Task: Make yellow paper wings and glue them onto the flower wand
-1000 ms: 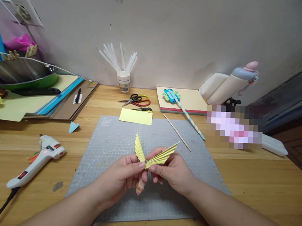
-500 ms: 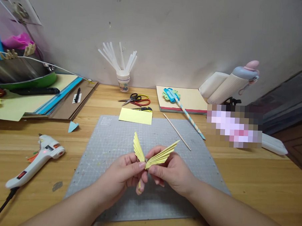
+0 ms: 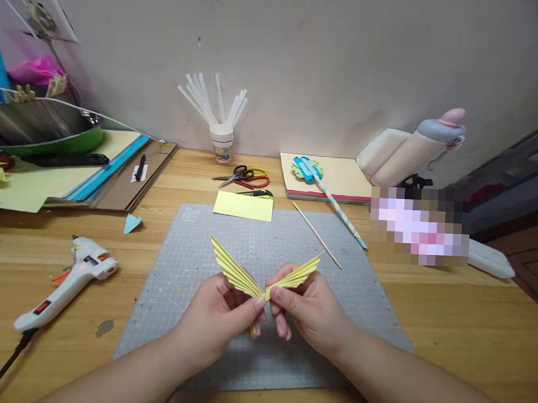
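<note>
A piece of yellow pleated paper [image 3: 237, 272], pinched at its middle, spreads into two fan-like wings above the grey cutting mat [image 3: 191, 245]. My left hand [image 3: 222, 309] grips it close to the centre fold, thumb on top. On the other side of the fold, my right hand [image 3: 307, 304] pinches the base of the right wing between thumb and fingers. Fingers of both hands partly hide the underside of the paper. Beyond them lie a flat yellow paper strip [image 3: 243, 206] and a thin wooden stick [image 3: 316, 235].
A white hot glue gun [image 3: 69, 282] with its cord lies at left. Scissors [image 3: 241, 176] and a utility knife [image 3: 263, 194] sit behind the mat. A cup [image 3: 221, 147] holds white sticks. A paper flower [image 3: 306, 169] rests on a pad [image 3: 359, 179]. A bottle [image 3: 414, 145] leans at right.
The left wing of the pleated paper has swung outward to the left and lower, so the two wings now stand wider apart. My left hand has turned with it.
</note>
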Available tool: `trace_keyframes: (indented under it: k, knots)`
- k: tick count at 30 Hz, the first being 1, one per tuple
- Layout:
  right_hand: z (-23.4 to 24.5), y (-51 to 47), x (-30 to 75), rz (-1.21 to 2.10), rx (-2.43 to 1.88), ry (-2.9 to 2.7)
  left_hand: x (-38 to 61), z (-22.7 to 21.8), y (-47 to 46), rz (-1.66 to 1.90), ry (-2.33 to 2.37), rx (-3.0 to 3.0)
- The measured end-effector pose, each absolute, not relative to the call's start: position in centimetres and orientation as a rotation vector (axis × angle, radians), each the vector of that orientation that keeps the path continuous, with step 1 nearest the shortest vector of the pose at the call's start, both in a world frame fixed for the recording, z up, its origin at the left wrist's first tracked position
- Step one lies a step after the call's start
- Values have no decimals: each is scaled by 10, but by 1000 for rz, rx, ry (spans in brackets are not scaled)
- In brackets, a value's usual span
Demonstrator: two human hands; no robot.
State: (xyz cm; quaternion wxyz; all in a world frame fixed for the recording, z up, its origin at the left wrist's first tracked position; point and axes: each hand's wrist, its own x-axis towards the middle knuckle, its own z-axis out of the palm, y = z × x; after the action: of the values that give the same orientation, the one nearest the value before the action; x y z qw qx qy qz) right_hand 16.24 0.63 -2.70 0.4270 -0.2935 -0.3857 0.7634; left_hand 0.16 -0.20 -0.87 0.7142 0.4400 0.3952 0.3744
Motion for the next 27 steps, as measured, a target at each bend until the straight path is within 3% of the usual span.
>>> trace_keyframes:
  k: [20, 27]
  knots:
    - [-26, 10, 157, 1966, -866, -872, -8, -19, 0, 888, 1152, 1833]
    - [-23, 7, 159, 1744, -981, -1087, -4, -10, 3, 853, 1053, 1362]
